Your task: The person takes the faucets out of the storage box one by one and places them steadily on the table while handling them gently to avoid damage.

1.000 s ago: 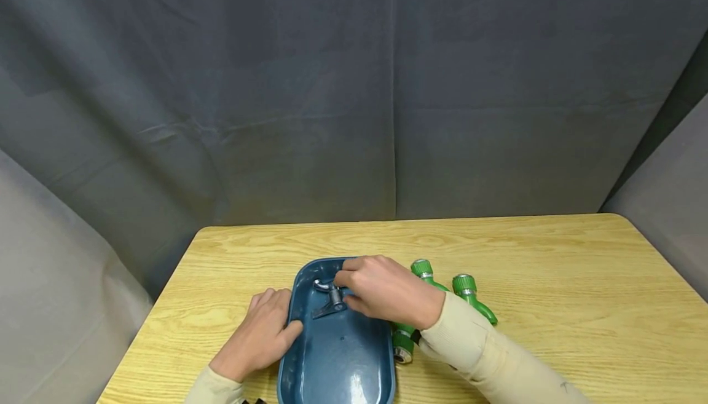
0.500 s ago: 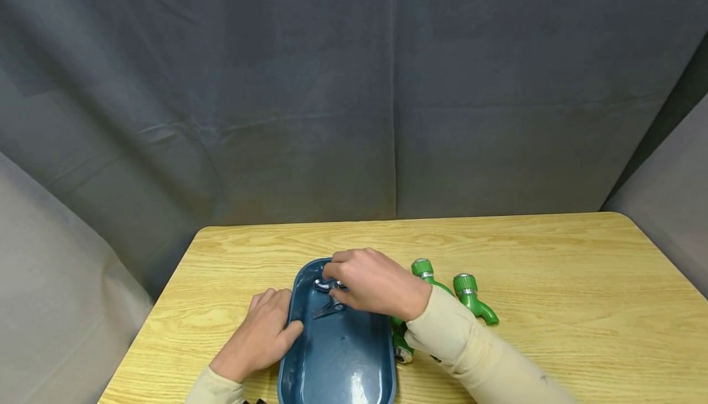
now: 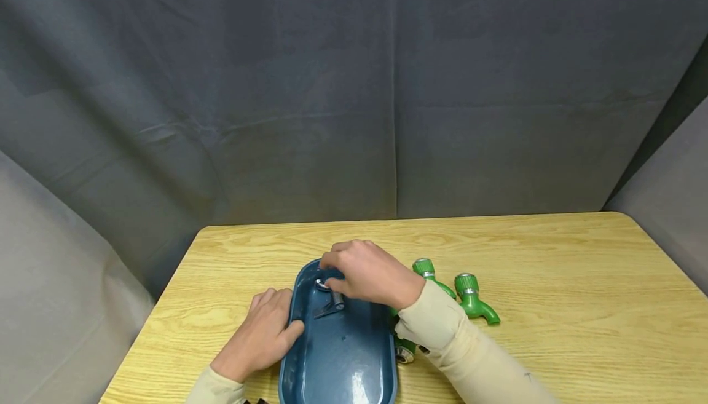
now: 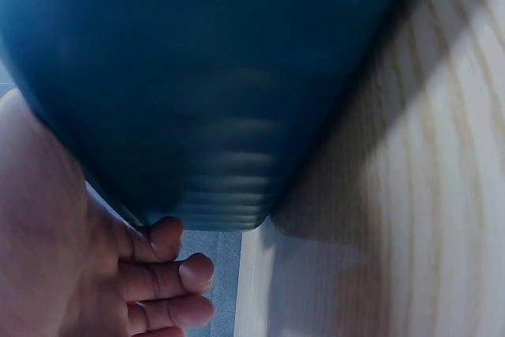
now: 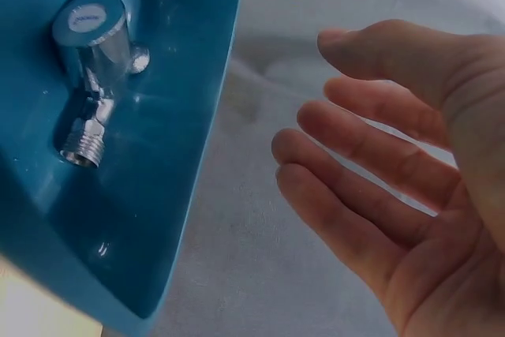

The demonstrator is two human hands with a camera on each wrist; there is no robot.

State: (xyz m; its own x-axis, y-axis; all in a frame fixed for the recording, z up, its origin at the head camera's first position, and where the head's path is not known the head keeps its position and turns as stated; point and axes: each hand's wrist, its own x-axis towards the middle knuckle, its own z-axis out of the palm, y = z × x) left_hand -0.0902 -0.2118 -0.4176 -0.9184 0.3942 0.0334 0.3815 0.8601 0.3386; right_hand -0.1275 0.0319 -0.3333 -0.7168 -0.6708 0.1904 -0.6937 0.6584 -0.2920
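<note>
A chrome tap [image 3: 334, 303] with a flat lever lies at the far end of a deep blue plastic tray [image 3: 345, 361]. In the right wrist view, the tap's threaded inlet [image 5: 83, 146] and capped top are plain. My right hand [image 3: 370, 275] hovers above that end of the tray and hides part of the tap in the head view. Its fingers are apart and hold nothing in the right wrist view. At the tray's left side, my left hand [image 3: 259, 336] holds the rim, thumb over the edge and fingers along the outside wall.
Several green taps lie right of the tray: one green tap [image 3: 424, 267] behind my right forearm, another green tap [image 3: 467, 286] farther right, and a green tap end [image 3: 405, 353] partly under the sleeve. A grey cloth [image 3: 310, 115] hangs behind the wooden table [image 3: 564, 293].
My right hand has shifted up and to the left, away from the tap's body. The chrome tap stays in the tray, and my left hand keeps its place on the rim.
</note>
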